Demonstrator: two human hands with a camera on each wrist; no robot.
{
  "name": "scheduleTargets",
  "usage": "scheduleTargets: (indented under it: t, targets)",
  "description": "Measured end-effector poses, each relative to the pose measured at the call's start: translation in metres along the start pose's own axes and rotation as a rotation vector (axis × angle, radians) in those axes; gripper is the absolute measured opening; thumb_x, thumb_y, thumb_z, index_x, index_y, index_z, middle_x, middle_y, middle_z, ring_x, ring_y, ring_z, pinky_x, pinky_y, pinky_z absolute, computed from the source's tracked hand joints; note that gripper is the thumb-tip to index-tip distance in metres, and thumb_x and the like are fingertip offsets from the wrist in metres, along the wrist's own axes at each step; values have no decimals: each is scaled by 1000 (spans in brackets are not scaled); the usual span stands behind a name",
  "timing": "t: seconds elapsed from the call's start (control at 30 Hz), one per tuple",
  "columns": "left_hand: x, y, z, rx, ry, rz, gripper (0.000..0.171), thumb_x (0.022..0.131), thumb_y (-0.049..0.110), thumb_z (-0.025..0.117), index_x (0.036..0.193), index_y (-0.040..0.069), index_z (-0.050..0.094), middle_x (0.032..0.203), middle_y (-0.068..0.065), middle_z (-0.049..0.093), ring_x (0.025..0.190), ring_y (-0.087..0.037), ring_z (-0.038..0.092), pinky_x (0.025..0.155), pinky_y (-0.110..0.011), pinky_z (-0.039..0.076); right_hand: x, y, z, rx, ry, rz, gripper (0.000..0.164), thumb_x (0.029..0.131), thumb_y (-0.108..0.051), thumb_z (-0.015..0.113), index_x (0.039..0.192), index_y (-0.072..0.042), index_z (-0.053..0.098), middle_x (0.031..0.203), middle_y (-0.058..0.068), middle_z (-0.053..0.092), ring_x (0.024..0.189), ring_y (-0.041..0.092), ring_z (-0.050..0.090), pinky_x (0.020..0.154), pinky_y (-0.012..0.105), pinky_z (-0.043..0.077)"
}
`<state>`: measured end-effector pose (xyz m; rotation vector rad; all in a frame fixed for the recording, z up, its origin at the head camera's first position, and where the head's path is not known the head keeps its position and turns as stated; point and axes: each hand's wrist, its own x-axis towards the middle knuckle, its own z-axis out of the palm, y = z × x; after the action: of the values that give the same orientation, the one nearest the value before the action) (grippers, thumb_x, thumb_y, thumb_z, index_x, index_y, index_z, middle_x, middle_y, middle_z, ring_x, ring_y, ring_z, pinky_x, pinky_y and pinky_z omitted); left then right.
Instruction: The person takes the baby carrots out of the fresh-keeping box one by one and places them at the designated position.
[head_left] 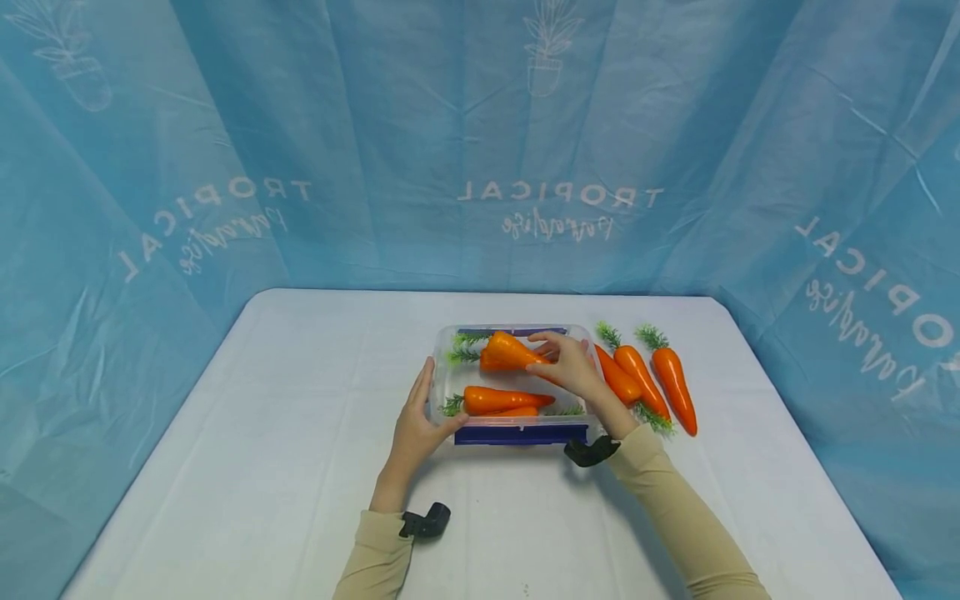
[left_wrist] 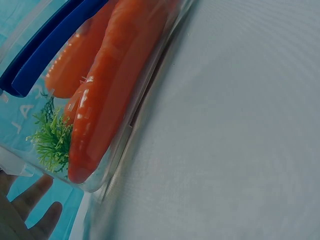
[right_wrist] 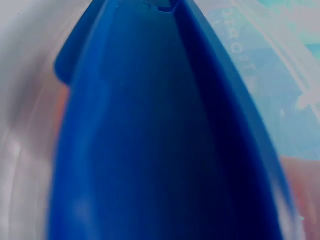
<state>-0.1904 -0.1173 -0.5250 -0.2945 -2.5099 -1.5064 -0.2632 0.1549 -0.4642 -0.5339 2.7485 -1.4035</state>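
Note:
A clear plastic box (head_left: 442,367) with blue latches stands on the table and holds several orange toy carrots with green tops. My right hand (head_left: 572,367) is over the box's right half and pinches the narrow end of a carrot (head_left: 512,350); another carrot lies partly hidden under it. Nearer the front wall, a carrot (head_left: 498,400) lies above another. My left hand (head_left: 416,423) touches the box's front left corner, thumb at the rim and straight fingers along the left side. In the left wrist view, carrots (left_wrist: 107,105) show through the wall.
Several more carrots (head_left: 673,387) lie on the white table (head_left: 262,467) just right of the box. A blue latch (right_wrist: 150,125) fills most of the right wrist view. Blue printed curtain (head_left: 405,125) surrounds the table's back and sides.

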Motion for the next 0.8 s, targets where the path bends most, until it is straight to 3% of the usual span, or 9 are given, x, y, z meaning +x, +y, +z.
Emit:
scheduleTargets:
  t: [0.3, 0.47, 0.8]
  targets:
    - [1, 0, -1, -5, -6, 7, 101, 75, 39, 75, 154, 27, 13, 160, -7, 20, 143, -34, 30, 110, -58, 32, -16, -11, -13, 133, 194, 59, 41, 83, -13, 73, 122, -4, 62, 115, 21, 64, 98, 33, 66, 85, 42, 57]
    - [1, 0, -2, -3, 5, 7, 101, 75, 36, 76, 154, 26, 14, 160, -7, 21, 143, -35, 30, 111, -58, 30, -23, -14, -26, 134, 309, 92, 40, 83, -14, 74, 119, -1, 62, 107, 23, 68, 95, 35, 67, 84, 43, 57]
    - [2, -2, 1, 3, -3, 13, 101, 75, 37, 75, 154, 27, 13, 160, -7, 20, 145, -34, 26, 112, -59, 27, -45, -1, -63, 88, 478, 197, 43, 85, -20, 72, 122, -2, 60, 114, 23, 66, 102, 36, 65, 91, 48, 53]
